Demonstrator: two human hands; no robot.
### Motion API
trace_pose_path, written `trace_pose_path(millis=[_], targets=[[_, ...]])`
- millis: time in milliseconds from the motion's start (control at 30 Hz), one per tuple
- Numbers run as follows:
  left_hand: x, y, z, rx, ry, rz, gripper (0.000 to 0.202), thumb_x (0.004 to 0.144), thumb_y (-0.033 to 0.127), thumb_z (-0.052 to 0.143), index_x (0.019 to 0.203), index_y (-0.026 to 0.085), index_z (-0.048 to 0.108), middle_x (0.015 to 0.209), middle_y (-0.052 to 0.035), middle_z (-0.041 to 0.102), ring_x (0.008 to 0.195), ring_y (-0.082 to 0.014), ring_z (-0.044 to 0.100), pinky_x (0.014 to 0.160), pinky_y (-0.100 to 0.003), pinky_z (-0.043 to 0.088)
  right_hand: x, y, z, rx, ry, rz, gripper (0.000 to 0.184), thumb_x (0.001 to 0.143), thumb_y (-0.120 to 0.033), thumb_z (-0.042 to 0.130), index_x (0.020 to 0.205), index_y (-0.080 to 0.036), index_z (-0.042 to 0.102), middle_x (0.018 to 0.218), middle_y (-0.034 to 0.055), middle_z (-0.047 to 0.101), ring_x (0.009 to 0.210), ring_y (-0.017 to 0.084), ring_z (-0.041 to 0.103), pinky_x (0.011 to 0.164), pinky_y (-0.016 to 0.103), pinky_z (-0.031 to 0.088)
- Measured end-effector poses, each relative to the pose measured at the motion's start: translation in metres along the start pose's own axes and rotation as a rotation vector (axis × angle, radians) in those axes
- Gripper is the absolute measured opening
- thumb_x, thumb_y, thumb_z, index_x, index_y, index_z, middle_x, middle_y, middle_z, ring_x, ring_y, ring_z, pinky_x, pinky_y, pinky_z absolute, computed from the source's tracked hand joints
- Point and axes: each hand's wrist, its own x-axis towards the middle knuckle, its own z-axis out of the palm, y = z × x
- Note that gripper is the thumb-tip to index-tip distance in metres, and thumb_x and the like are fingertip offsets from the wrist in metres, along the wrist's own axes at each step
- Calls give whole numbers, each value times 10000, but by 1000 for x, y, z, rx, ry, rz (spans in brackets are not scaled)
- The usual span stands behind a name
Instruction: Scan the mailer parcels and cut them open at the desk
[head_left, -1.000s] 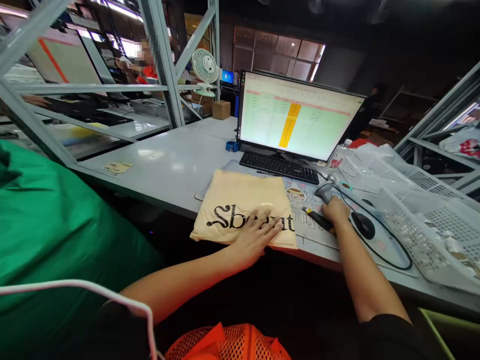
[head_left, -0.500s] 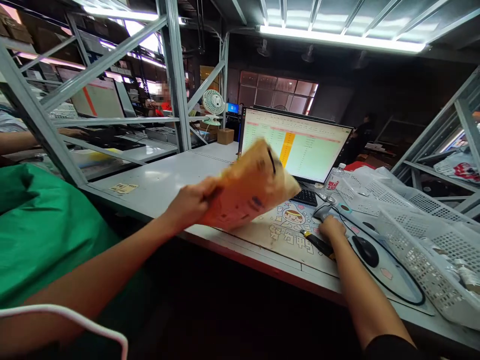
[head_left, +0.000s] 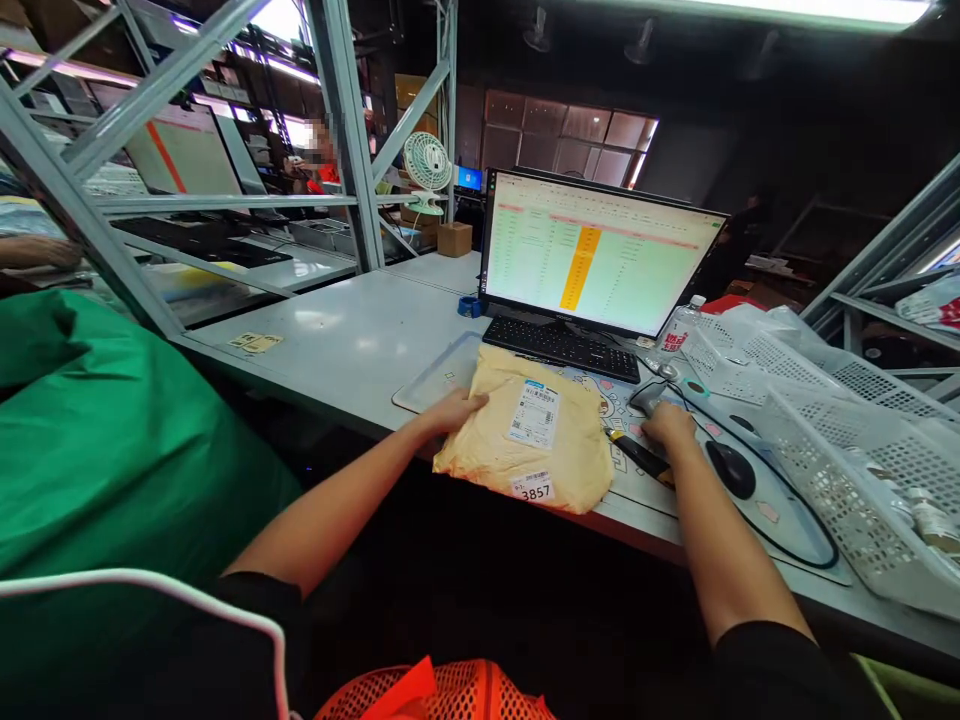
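A yellow parcel bag point(head_left: 570, 440) lies flat at the desk's front edge, label side up, with a white shipping label and a sticker reading 3857. My left hand point(head_left: 451, 412) pinches its left edge, thumb on top. To the right of the parcel, my right hand point(head_left: 670, 424) is closed around a grey handheld barcode scanner point(head_left: 643, 397), whose head points toward the keyboard. A yellow-and-black utility knife point(head_left: 637, 455) lies between the parcel and my right wrist. The black computer mouse point(head_left: 730, 469) sits right of my right forearm.
Behind the parcel stand a black keyboard point(head_left: 562, 346) and a monitor point(head_left: 600, 255) showing a spreadsheet. White perforated baskets point(head_left: 847, 500) line the right side. A green sack point(head_left: 112, 450) bulges at the left, and an orange mesh basket point(head_left: 450, 692) is below. Metal shelf posts point(head_left: 346, 140) rise at left.
The parcel, earlier raised and tilted in my left hand, now lies on the desk with its label facing up. My right hand stays on the scanner. The view has tilted downward.
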Motion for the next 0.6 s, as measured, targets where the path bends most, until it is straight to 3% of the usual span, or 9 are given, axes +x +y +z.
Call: trace_pose_path(millis=[133,267,333,400,467,600], targets=[[5,-32,0,-23,-9,-15,639,703,639,810,1019,86,757,1052,-195,780,938,-341,738,829,-433,596,1,4,0,25,-7,-28,595,843,-296,805,1361,-53,645,1317,276,639,1276,393,618,1041,443,507],[6,-41,-4,-36,-18,-5,732,676,689,819,1089,90,747,1094,-190,777,938,-341,737,815,-422,590,2,11,-10,82,-25,-64,416,824,-265,804,1176,-63,712,1244,260,668,1232,395,637,1022,440,517],[6,-42,-5,-46,-21,-4,754,665,701,825,1101,91,743,1098,-191,777,939,-344,736,800,-419,590,1,16,-21,139,-62,-62,266,856,-262,772,1034,-74,712,1089,229,707,1084,356,701,906,399,561],[6,-43,-5,-64,-31,1,766,666,711,820,1112,94,740,1114,-193,774,948,-344,736,794,-416,592,-4,22,-35,220,-112,-51,179,919,-276,711,941,-102,675,896,164,710,833,275,730,724,337,575],[5,-43,-5,-87,-44,5,766,673,711,817,1120,94,737,1130,-195,771,955,-340,738,795,-413,594,-14,26,-56,303,-146,-56,218,980,-323,653,873,-136,625,749,97,670,596,189,655,559,279,522],[1,-43,-3,-133,-62,10,759,685,696,821,1137,94,729,1133,-192,772,966,-336,741,809,-409,596,-50,29,-113,522,-223,-128,441,972,-527,688,747,-183,530,620,54,577,435,127,494,391,244,374]])
